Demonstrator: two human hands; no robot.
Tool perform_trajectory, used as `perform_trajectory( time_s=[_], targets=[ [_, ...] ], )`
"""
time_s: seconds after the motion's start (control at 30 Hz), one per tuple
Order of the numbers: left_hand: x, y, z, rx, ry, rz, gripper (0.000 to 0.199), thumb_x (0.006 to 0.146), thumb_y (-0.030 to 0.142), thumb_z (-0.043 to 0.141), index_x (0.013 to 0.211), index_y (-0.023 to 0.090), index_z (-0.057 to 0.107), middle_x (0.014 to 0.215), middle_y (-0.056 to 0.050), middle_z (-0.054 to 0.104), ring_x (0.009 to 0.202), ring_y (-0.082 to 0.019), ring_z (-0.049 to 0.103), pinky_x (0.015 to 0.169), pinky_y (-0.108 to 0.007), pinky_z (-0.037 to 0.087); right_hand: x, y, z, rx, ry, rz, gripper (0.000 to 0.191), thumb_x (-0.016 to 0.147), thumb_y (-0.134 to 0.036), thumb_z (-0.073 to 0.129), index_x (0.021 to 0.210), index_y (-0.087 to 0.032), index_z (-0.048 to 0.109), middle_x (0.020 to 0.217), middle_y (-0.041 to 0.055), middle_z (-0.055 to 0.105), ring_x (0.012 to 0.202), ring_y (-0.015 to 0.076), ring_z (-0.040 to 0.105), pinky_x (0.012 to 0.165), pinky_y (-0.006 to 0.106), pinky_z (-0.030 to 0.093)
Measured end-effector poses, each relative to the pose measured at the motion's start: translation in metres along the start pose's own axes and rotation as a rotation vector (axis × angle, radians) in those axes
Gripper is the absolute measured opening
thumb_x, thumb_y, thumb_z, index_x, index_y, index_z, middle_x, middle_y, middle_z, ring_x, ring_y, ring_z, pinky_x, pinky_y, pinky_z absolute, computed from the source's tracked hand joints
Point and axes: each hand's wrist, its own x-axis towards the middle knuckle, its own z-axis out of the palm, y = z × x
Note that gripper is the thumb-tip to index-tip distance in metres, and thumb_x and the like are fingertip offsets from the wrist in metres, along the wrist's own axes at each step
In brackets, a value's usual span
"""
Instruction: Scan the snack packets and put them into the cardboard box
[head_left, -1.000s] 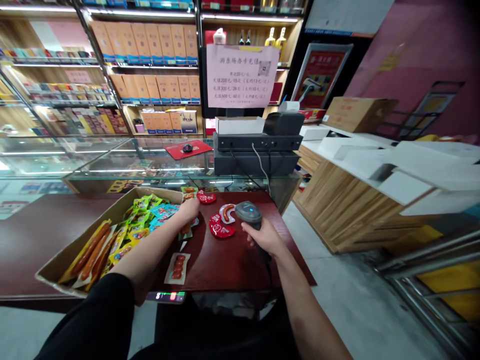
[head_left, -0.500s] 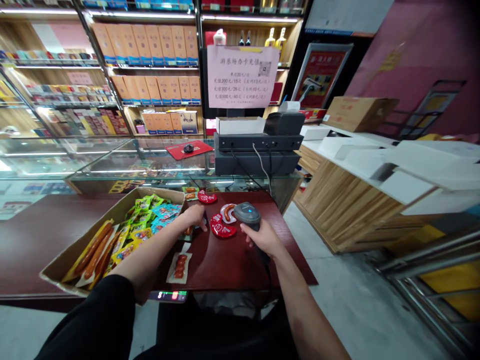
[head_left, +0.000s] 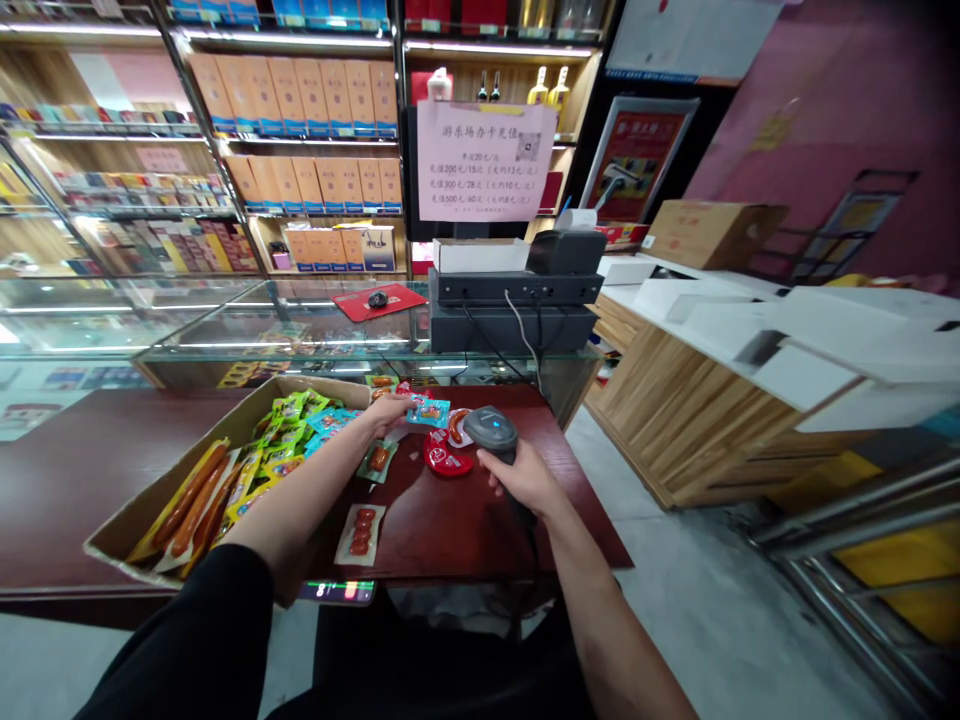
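Between the fingers of my left hand [head_left: 388,412] is a blue snack packet [head_left: 429,411], raised over the dark red tabletop [head_left: 450,530]. My right hand [head_left: 525,475] is wrapped round a grey barcode scanner [head_left: 491,432], whose head points toward the packet and shows a small blue light. Beneath and beside the packet lie a red curved snack pack [head_left: 448,455] and a clear pack with a sausage [head_left: 457,427]. Nearer me are a green-edged sausage packet [head_left: 378,461] and a packet of small red sausages [head_left: 361,534].
A cardboard box [head_left: 112,550] holding several green, blue and yellow packets and long sausages stands at left. Beyond the table are a glass counter [head_left: 300,310], a cash drawer [head_left: 517,325] and a receipt printer [head_left: 568,248]. A phone [head_left: 337,592] lies at the table's near edge.
My left hand has lifted the blue packet from the table and turned it into view toward the scanner. The green-edged sausage packet is now uncovered. My right hand has hardly moved.
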Motion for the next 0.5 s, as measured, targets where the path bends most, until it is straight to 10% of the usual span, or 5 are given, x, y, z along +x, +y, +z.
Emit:
perform_trajectory(
  time_s=[0.17, 0.5],
  targets=[
    [-0.0018, 0.0029, 0.0091, -0.308, -0.137, -0.135, 0.007, 0.077, 0.005, 0.058, 0.083, 0.009, 0.061, 0.080, -0.009, 0.070, 0.072, -0.014, 0.068, 0.075, -0.026, 0.056, 0.0021, 0.0043, 0.0038, -0.021, -0.018, -0.018, 0.028, 0.079, -0.042, 0.064, 0.080, -0.014, 0.060, 0.051, 0.0007, 0.062, 0.040, 0.0119, 0.059, 0.038, 0.019, 0.046],
    [-0.0087, 0.0059, 0.0067, -0.188, -0.171, -0.190, 0.031, 0.079, 0.038, 0.069, 0.103, 0.021, 0.059, 0.084, -0.001, 0.070, 0.067, -0.012, 0.066, 0.067, -0.028, 0.055, 0.0055, 0.0072, 0.0098, -0.016, -0.041, -0.042, 0.029, 0.079, -0.042, 0.062, 0.089, -0.014, 0.060, 0.051, -0.0008, 0.061, 0.041, 0.0126, 0.059, 0.039, 0.019, 0.047]
  ],
)
